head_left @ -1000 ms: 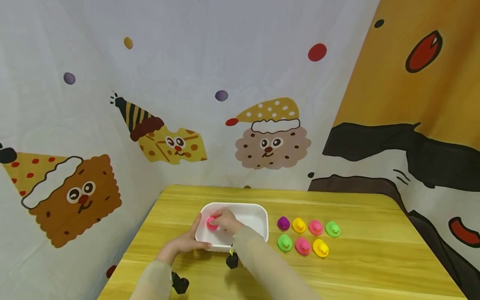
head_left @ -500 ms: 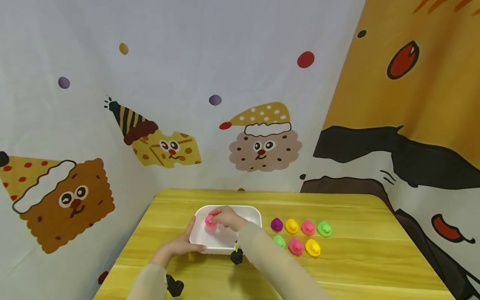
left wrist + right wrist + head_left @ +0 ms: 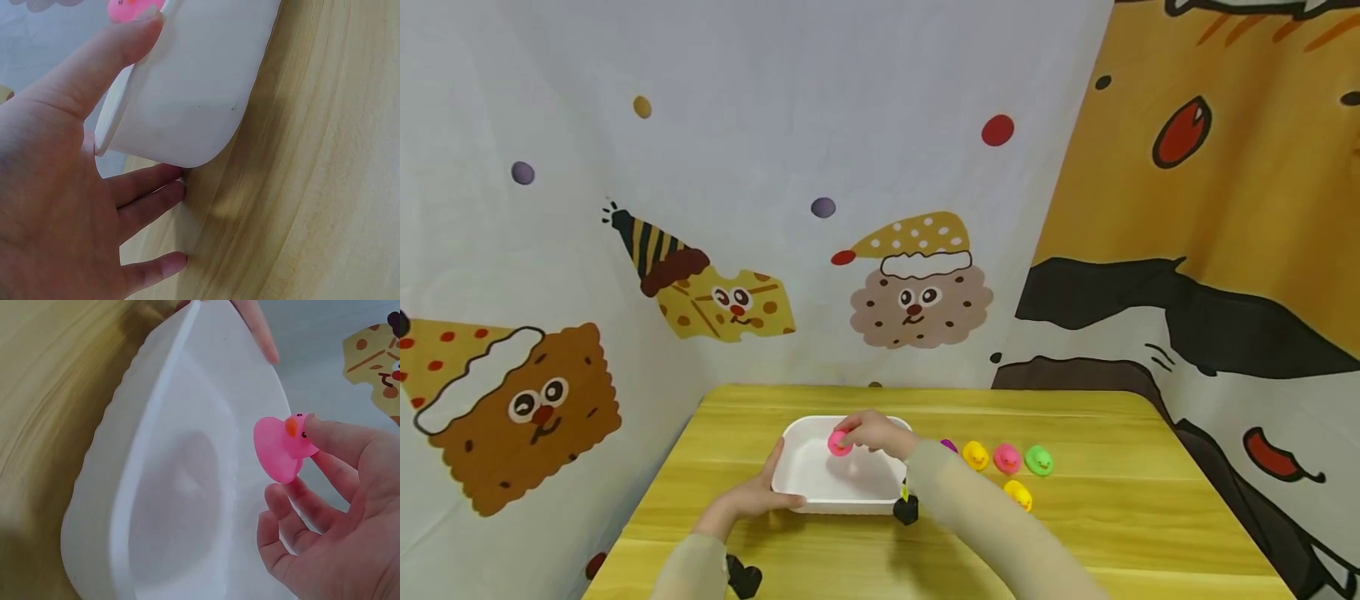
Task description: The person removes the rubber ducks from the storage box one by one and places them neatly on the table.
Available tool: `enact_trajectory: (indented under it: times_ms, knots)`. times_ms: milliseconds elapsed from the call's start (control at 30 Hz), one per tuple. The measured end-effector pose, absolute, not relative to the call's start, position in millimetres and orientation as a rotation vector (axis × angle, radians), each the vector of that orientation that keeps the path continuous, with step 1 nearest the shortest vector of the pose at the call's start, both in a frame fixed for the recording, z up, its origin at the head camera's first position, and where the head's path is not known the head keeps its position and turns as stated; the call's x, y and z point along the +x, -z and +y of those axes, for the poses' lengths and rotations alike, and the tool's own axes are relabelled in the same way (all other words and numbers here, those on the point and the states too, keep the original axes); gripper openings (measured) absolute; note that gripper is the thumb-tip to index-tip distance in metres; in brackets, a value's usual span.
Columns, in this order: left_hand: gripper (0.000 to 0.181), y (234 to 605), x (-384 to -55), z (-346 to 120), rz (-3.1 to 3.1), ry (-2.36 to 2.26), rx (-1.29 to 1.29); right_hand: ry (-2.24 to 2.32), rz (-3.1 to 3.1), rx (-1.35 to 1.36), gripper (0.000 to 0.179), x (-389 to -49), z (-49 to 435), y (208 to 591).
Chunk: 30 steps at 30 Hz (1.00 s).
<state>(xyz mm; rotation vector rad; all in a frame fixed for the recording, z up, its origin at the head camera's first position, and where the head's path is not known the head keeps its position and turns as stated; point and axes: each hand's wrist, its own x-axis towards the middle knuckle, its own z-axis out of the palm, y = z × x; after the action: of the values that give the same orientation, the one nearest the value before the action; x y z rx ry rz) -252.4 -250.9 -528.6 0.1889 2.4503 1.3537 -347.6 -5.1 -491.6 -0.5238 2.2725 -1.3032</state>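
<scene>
A rubber duck [image 3: 839,444], bright pink with an orange beak, hangs over the inside of a white plastic tray [image 3: 842,507]. My right hand [image 3: 878,435] pinches it by the head between thumb and fingers; the right wrist view shows the duck's body [image 3: 276,450] standing free below the grip, over the tray's bare inside. At the tray's near left corner, my left hand [image 3: 751,497] holds it, thumb on the near rim and the other fingers spread around the left side. Seen from the left wrist, the tray's side [image 3: 194,75] is between thumb and fingers.
Right of the tray, more ducks stand in rows: a yellow one [image 3: 975,456], a pink one [image 3: 1008,459], a green one [image 3: 1040,461] and a nearer yellow one [image 3: 1018,495]. A purple duck [image 3: 950,446] is partly behind my right sleeve. A printed cloth hangs behind the wooden table [image 3: 1112,517].
My right hand has lifted the pink duck and carried it right, from the tray's left part toward its middle. My right sleeve now covers some nearer ducks. The left hand stays at the corner.
</scene>
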Motion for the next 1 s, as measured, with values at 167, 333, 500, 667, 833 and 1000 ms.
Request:
enact_trajectory:
  times_ms: [167, 333, 500, 667, 833, 1000]
  knots:
    - [0.122, 528, -251, -250, 2.450, -1.360, 0.191, 1.300, 2.252, -0.571, 0.024, -348, 8, 488]
    - [0.122, 526, -250, -248, 2.462, -1.349, 0.196, 1.290, 2.255, -0.588, 0.023, -349, 20, 482]
    - [0.124, 526, -250, -248, 2.469, -1.336, 0.180, 1.260, 2.307, -0.568, 0.027, -346, 33, 474]
    - [0.123, 526, -251, -249, 2.469, -1.332, 0.192, 1.257, 2.321, -0.577, 0.028, -343, 48, 465]
    - [0.123, 526, -252, -249, 2.466, -1.314, 0.202, 1.275, 2.321, -0.545, 0.027, -336, 67, 460]
    - [0.122, 529, -253, -250, 2.468, -1.298, 0.216, 1.276, 2.353, -0.539, 0.027, -333, 86, 459]
